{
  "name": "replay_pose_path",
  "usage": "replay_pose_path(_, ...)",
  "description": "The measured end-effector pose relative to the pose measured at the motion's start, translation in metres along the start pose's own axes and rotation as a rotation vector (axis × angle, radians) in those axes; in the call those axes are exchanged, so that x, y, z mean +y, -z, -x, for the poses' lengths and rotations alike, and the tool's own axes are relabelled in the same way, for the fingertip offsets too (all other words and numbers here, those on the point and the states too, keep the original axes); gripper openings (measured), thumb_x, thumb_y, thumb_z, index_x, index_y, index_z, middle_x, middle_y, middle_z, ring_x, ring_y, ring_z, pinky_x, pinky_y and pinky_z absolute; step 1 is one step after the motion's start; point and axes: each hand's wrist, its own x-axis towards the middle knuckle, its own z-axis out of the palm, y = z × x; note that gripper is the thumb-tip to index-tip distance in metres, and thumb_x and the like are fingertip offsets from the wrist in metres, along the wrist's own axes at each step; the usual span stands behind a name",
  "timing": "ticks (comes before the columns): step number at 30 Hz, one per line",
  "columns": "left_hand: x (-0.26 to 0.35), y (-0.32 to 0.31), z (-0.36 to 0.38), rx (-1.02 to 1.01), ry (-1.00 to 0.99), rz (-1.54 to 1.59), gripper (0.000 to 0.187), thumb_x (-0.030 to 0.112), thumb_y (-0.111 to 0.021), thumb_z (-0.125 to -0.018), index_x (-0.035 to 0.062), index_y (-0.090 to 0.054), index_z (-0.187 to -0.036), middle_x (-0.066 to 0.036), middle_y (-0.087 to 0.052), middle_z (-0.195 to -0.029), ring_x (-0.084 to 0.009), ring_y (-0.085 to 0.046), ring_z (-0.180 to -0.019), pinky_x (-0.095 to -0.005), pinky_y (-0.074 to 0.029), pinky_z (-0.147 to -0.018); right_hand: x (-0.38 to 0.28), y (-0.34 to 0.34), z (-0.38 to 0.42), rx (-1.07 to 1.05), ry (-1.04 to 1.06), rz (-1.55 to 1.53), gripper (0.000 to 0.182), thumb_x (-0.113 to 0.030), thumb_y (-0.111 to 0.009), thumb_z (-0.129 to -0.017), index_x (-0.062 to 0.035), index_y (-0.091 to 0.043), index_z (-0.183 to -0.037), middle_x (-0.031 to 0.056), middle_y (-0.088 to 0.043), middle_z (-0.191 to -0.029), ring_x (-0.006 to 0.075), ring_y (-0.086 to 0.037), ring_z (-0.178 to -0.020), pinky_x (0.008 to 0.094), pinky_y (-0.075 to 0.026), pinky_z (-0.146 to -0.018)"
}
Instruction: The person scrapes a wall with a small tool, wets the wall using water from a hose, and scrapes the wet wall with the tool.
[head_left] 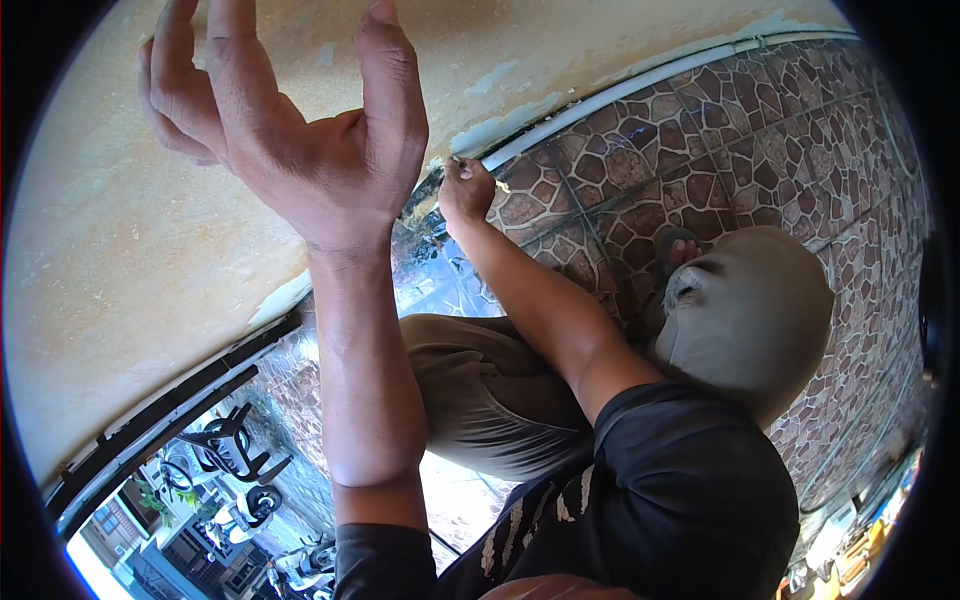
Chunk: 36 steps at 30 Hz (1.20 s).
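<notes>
My left hand (300, 130) is raised large in front of the yellowish wall (130, 240), open, its fingers apart and bent, with nothing visible in it. Farther off, my right hand (467, 192) is closed at the foot of the wall. Something small shows at its fingertips, too small to make out. Beside it are a dark, worn patch of the wall's lower edge and the end of a pale strip (600, 98) that runs along the base of the wall.
Brown stone-patterned tiles (760, 160) cover the floor. My bent knees in khaki trousers (750, 310) and a foot (683, 250) are close to my right arm. A dark rail (180, 400), parked motorbikes (245, 510) and a building stand at lower left. Assorted items (850, 550) lie at lower right.
</notes>
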Motion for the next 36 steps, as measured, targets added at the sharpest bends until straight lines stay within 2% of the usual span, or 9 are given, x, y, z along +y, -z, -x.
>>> replay_pose_path(1, 0.007, -0.002, -0.004, 0.079, 0.02, 0.101, 0.061, 0.036, -0.075, -0.082, 0.0024, -0.055, -0.13, -0.018, -0.044, -0.129, -0.0281, -0.039, -0.124, -0.0444, -0.037, -0.097, -0.001, 0.003, -0.003, 0.018, -0.039, 0.03, 0.025, -0.017, -0.065, -0.089, 0.0042, -0.068, -0.102, 0.0219, -0.071, -0.094, 0.033, -0.069, -0.087, 0.0388, -0.053, -0.076)
replay_pose_path(5, 0.009, -0.001, -0.002, 0.083, 0.043, 0.131, 0.06, 0.035, -0.075, -0.083, 0.0029, -0.056, -0.13, -0.018, -0.044, -0.129, -0.0283, -0.04, -0.123, -0.0448, -0.037, -0.096, -0.007, 0.002, 0.0, 0.003, -0.039, -0.124, 0.026, -0.017, -0.066, -0.089, 0.0045, -0.068, -0.103, 0.0228, -0.07, -0.093, 0.034, -0.069, -0.087, 0.0386, -0.053, -0.076)
replay_pose_path(10, 0.01, -0.002, -0.005, 0.086, 0.031, 0.085, 0.06, 0.034, -0.076, -0.083, 0.0024, -0.055, -0.13, -0.018, -0.044, -0.128, -0.0281, -0.04, -0.122, -0.0439, -0.038, -0.096, 0.008, 0.004, -0.006, -0.025, 0.063, 0.034, 0.026, -0.018, -0.067, -0.088, 0.0038, -0.069, -0.102, 0.0211, -0.07, -0.096, 0.0332, -0.068, -0.09, 0.0395, -0.052, -0.08)
replay_pose_path(20, 0.008, -0.006, -0.005, 0.099, 0.046, 0.13, 0.06, 0.036, -0.077, -0.082, 0.0034, -0.057, -0.129, -0.018, -0.043, -0.13, -0.0266, -0.039, -0.121, -0.0427, -0.039, -0.095, -0.004, 0.025, -0.065, 0.312, 0.102, -0.02, 0.025, -0.02, -0.062, -0.091, 0.0041, -0.065, -0.096, 0.0223, -0.07, -0.094, 0.0339, -0.068, -0.088, 0.0401, -0.053, -0.079)
replay_pose_path(24, 0.007, -0.008, -0.006, 0.112, 0.045, 0.113, 0.061, 0.038, -0.078, -0.079, 0.0036, -0.06, -0.126, -0.019, -0.043, -0.13, -0.0271, -0.038, -0.121, -0.044, -0.038, -0.093, -0.042, 0.032, -0.047, 0.253, 0.162, -0.074, 0.026, -0.02, -0.061, -0.091, 0.005, -0.065, -0.097, 0.0246, -0.068, -0.097, 0.0372, -0.068, -0.089, 0.0413, -0.053, -0.08)
replay_pose_path(29, 0.01, -0.012, -0.006, 0.113, 0.061, 0.061, 0.06, 0.038, -0.079, -0.077, 0.0046, -0.062, -0.124, -0.02, -0.04, -0.131, -0.0281, -0.036, -0.121, -0.0451, -0.038, -0.091, -0.019, 0.032, -0.074, 0.334, 0.126, 0.069, 0.027, -0.02, -0.062, -0.091, 0.0056, -0.065, -0.099, 0.0245, -0.068, -0.098, 0.04, -0.067, -0.09, 0.0441, -0.052, -0.08)
replay_pose_path(32, 0.014, -0.018, -0.007, 0.097, 0.105, 0.084, 0.059, 0.038, -0.079, -0.077, 0.0059, -0.062, -0.124, -0.022, -0.035, -0.133, -0.0289, -0.035, -0.12, -0.0451, -0.037, -0.092, -0.034, 0.034, -0.054, 0.22, 0.181, 0.005, 0.023, -0.017, -0.061, -0.092, 0.0049, -0.065, -0.097, 0.0232, -0.068, -0.096, 0.0376, -0.067, -0.089, 0.042, -0.052, -0.079)
replay_pose_path(34, 0.014, -0.027, -0.006, 0.211, 0.15, 0.264, 0.059, 0.038, -0.079, -0.076, 0.0067, -0.063, -0.124, -0.023, -0.032, -0.133, -0.0302, -0.033, -0.121, -0.0491, -0.035, -0.092, -0.03, 0.034, -0.054, 0.222, 0.217, 0.011, 0.022, -0.017, -0.061, -0.092, 0.0048, -0.065, -0.097, 0.0229, -0.068, -0.095, 0.0374, -0.067, -0.088, 0.0417, -0.052, -0.079)
replay_pose_path(36, 0.015, -0.022, -0.005, 0.145, 0.144, 0.123, 0.059, 0.038, -0.079, -0.076, 0.007, -0.063, -0.123, -0.023, -0.031, -0.133, -0.0308, -0.031, -0.122, -0.0512, -0.033, -0.092, -0.026, 0.037, -0.059, 0.24, 0.251, 0.056, 0.023, -0.017, -0.063, -0.09, 0.0049, -0.065, -0.098, 0.0232, -0.068, -0.095, 0.0382, -0.067, -0.087, 0.042, -0.052, -0.077)
